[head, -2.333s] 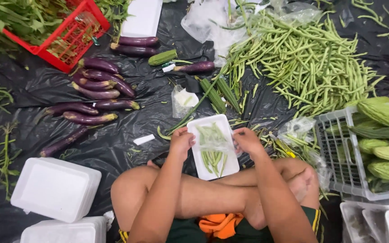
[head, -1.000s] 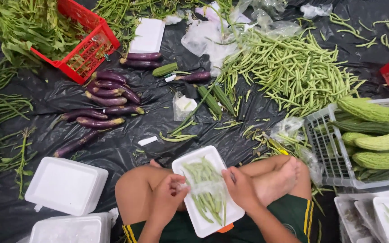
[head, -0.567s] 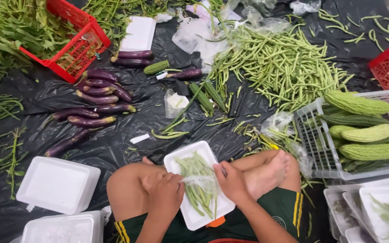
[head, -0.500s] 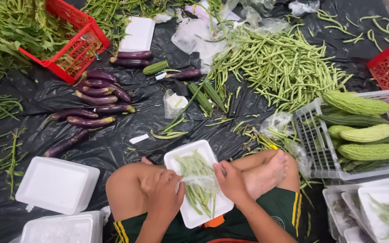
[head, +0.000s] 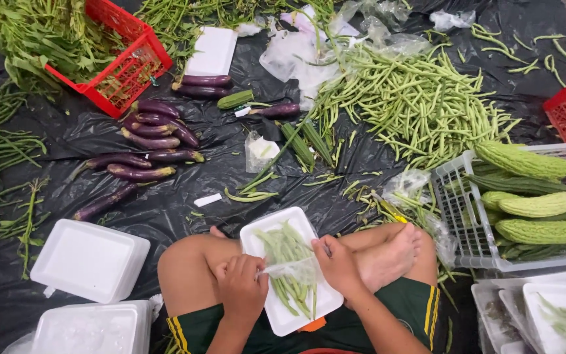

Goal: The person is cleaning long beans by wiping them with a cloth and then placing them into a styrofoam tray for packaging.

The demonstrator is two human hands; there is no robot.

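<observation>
1. Step in hand: the person is sitting cross-legged on the black plastic ground sheet point(head: 165, 216) and is stretching a strip of clear plastic film point(head: 289, 270) across a white rectangular foam tray point(head: 282, 314) filled with cut green beans point(head: 284, 246). The tray is resting on the lap, between the knees.
2. The left hand point(head: 242, 288) is pinching the left end of the film, fingers point(head: 244, 263) clenched on it at the tray's edge.
3. The right hand point(head: 339, 265) is gripping the right end of the film and is pulling it taut over the beans.
4. Judgement: the next move is likely calling for even tension from both hands while the film ends are tucked under the tray, so no beans are slipping out.
5. Change from the earliest frame: the tray is lying closer to the body and turned slightly; the hands, then at its far corners, are now working at mid-tray.
6. Nearby: purple long aubergines point(head: 152, 141), a loose heap of green beans point(head: 420, 105) and stacked white foam trays point(head: 90, 259) are lying on the sheet.
</observation>
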